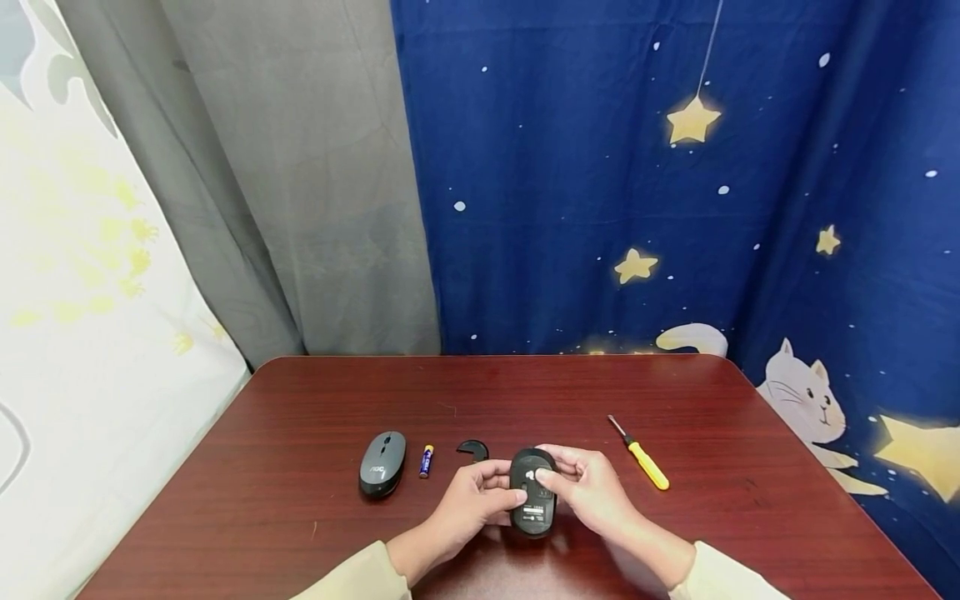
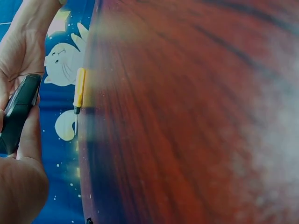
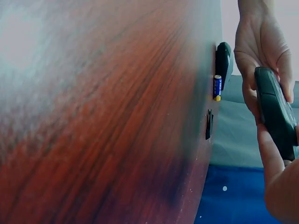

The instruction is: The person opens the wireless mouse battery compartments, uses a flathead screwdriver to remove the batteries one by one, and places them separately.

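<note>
A black computer mouse [image 1: 536,518], turned underside up with its label showing, is held between both hands above the near part of the table. My left hand [image 1: 472,502] grips its left edge, thumb on the underside and fingers behind. From the right, my right hand [image 1: 596,493] grips the upper end, its thumb pressing near a small white mark. Both wrist views show the mouse's side, as with the mouse [image 3: 274,109] in the right wrist view. Just beyond the left hand lies a black crescent-shaped piece [image 1: 472,447].
Left on the reddish-brown table [image 1: 315,408] sits a grey mouse [image 1: 383,462], top side up. Beside it lies a blue and yellow battery [image 1: 426,461]. A screwdriver with a yellow handle [image 1: 648,465] lies to the right. Curtains [image 1: 570,183] hang behind the table's far edge.
</note>
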Tool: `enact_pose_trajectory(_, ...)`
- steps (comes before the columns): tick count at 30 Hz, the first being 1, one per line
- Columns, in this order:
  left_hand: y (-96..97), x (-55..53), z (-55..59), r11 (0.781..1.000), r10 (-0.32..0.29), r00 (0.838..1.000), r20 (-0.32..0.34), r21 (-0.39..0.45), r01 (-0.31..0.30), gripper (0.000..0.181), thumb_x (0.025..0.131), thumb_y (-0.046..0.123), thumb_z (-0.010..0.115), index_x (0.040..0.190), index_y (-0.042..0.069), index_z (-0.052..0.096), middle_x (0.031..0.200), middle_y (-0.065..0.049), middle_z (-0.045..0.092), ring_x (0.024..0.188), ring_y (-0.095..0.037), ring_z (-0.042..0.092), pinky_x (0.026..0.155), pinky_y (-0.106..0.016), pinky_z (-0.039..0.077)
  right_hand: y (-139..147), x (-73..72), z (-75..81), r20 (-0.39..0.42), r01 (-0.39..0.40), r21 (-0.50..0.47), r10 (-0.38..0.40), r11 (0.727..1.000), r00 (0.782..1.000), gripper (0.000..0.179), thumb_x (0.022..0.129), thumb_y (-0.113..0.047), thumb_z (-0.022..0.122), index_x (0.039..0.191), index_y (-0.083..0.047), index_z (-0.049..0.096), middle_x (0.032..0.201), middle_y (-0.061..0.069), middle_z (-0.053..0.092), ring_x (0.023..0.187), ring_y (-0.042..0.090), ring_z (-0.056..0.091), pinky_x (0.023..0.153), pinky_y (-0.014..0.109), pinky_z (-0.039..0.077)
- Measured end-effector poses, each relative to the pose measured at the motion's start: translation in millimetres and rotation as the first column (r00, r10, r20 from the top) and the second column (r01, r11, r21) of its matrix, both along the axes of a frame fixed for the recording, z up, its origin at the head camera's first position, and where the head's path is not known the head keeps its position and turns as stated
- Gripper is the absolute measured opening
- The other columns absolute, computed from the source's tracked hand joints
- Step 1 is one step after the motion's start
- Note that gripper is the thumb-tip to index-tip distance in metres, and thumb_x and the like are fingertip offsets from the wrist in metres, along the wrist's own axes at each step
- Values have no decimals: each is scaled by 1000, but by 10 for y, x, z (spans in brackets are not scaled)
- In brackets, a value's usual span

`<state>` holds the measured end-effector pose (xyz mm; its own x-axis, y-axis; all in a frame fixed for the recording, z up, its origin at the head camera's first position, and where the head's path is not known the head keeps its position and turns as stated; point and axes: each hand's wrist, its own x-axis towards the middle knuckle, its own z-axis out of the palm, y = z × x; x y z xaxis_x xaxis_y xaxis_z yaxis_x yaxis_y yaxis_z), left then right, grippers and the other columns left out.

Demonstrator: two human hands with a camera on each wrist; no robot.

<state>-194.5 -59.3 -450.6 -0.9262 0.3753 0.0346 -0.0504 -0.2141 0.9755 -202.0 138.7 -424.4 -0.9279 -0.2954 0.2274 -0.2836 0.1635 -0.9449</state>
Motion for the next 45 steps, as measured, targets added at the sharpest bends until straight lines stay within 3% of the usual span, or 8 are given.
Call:
enact_pose_trajectory(13,11,-8,-11,999,27,1000,0,-36,-27,39,86,3,70,122,-8,58,97,-16,69,82,-20,69,67,-34,59,-62,15,6,30,102,10,-102,995,994,36,85,-8,73,119,4,66,104,14,71,98,20,67,77,20,53)
enact_pose_trajectory(17,-12,-17,-35,999,24,1000,11,-35,-24,40,87,5,70,123,-7,58,99,-16,69,82,-21,70,67,-36,59,-46,9,-26,62,43,-12,-42,999,997,39,88,-12,72,122,4,63,107,16,70,96,18,68,76,24,56)
enact_pose_trajectory(20,-32,-16,-41,1000,14,1000,19,-28,-14,40,87,5,69,123,-7,58,100,-16,69,82,-21,70,68,-37,59,-1,-15,-56,77,-56,-27,58,998,995,46,92,-13,68,131,6,55,117,20,65,101,20,66,77,28,57)
enact_pose_trajectory(26,-52,-15,2,1000,5,1000,5,-22,-5,41,87,5,69,124,-8,56,99,-15,69,82,-21,70,69,-37,59,66,-67,-57,30,-219,-23,220,975,975,59,90,-8,68,143,0,43,134,23,54,114,22,60,85,28,54)
enact_pose_trajectory(36,-49,16,-27,1000,2,1000,6,-23,-2,40,87,4,69,123,-7,58,98,-15,69,83,-21,69,67,-37,59,28,-35,-35,80,-198,-81,204,977,976,51,90,-4,67,136,7,49,118,23,63,99,21,66,74,36,58)
enact_pose_trajectory(45,-72,14,-24,1000,2,1000,-1,-20,-2,40,87,4,68,124,-8,57,100,-16,69,83,-20,69,69,-38,59,11,-46,2,89,-212,-104,221,972,971,49,93,-5,63,137,11,46,120,25,62,101,22,65,80,34,56)
